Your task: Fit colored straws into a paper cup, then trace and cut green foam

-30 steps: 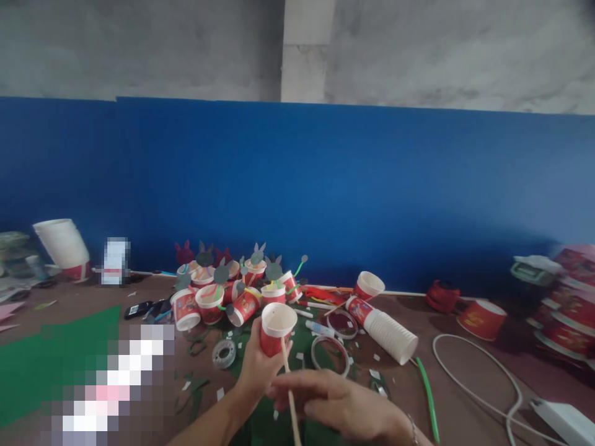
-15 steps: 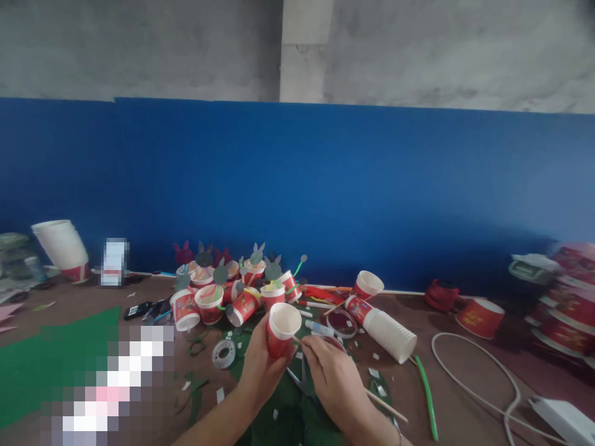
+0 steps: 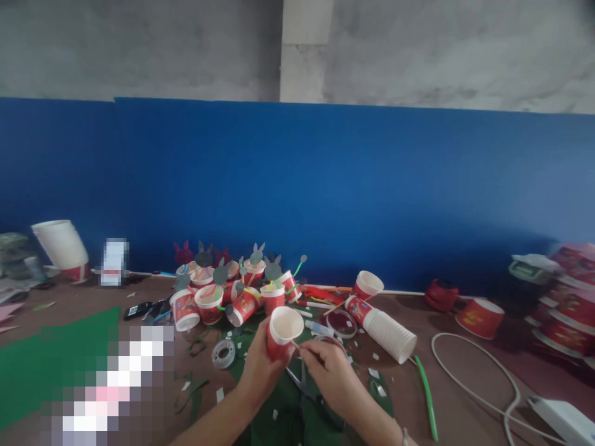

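Observation:
My left hand [image 3: 261, 359] is wrapped round a red and white paper cup [image 3: 284, 328], holding it tilted with its open mouth toward me. The cup's rim looks slightly squeezed out of round. In a pinch, my right hand [image 3: 332, 371] holds a thin wooden stick [image 3: 296, 345], its end against the cup's right side; whether it has pierced the wall I cannot tell. Most of the stick is hidden behind the hand. Below the hands, scissors [image 3: 303, 385] lie open on dark green paper [image 3: 274, 427].
Behind the hands stand several red cups [image 3: 209, 303] with paper animal heads and straws. A roll of tape [image 3: 224, 354] lies left; a cup stack [image 3: 390, 334], a green straw [image 3: 426, 396] and a white cable [image 3: 483, 365] lie right. Paper scraps are scattered about.
My right hand has turned, and the stick's long rear part no longer shows past the wrist. The cup has shifted slightly right, its rim now less round.

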The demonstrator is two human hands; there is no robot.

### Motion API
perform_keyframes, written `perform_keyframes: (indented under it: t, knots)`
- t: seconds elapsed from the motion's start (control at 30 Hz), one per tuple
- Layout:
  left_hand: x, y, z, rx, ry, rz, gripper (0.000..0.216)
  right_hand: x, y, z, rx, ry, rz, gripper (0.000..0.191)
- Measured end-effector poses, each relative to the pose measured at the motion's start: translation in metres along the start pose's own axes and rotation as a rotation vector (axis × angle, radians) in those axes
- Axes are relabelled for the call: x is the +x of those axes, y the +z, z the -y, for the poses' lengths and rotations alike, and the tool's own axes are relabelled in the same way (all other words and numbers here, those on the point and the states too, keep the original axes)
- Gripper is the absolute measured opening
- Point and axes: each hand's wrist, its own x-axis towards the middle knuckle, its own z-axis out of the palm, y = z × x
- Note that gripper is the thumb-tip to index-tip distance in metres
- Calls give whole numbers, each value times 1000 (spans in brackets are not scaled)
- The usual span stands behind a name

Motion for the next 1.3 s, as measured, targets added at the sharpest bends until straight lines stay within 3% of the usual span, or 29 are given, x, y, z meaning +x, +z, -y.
perform_keyframes:
  t: [0.1, 0.2, 0.3, 0.37, 0.5, 0.6, 0.77, 0.9, 0.97, 1.07, 1.17, 1.3]
  knots:
    - [0, 0, -6, 82, 5, -21, 43, -1, -2, -2, -336, -247, -175, 26]
    - [0, 1, -9, 105, -14, -30, 42, -4, -2, -4, -458, -301, -218, 25]
    - [0, 1, -8, 102, -22, -30, 40, -3, 0, -4, -393, -295, -178, 29]
    - [-1, 1, -4, 83, -20, -25, 43, -1, -1, -4, -252, -181, -79, 34]
    - [-2, 0, 7, 12, 15, -13, 57, 5, -5, -6, 170, 260, 288, 37]
    - [-1, -1, 14, -11, 53, -45, 60, 8, -8, -7, 308, 357, 394, 40]
    - [1, -5, 14, 44, 96, -190, 60, 8, -15, -7, -123, 76, 78, 33]
    - [-1, -4, 8, -2, 150, -169, 55, 7, -28, -5, -282, 22, 116, 38]
    - [1, -3, 8, -10, 72, -206, 53, 6, -34, -4, -368, 4, 103, 36]
    - [8, -5, 9, -13, -91, -318, 47, 5, -39, -2, -544, -58, -85, 26]
    - [12, -6, 11, -68, -124, -305, 46, 7, -39, -1, -489, -85, -203, 19]
    - [8, -2, 9, -148, -134, -116, 41, 8, -33, -1, -173, -45, -193, 12]
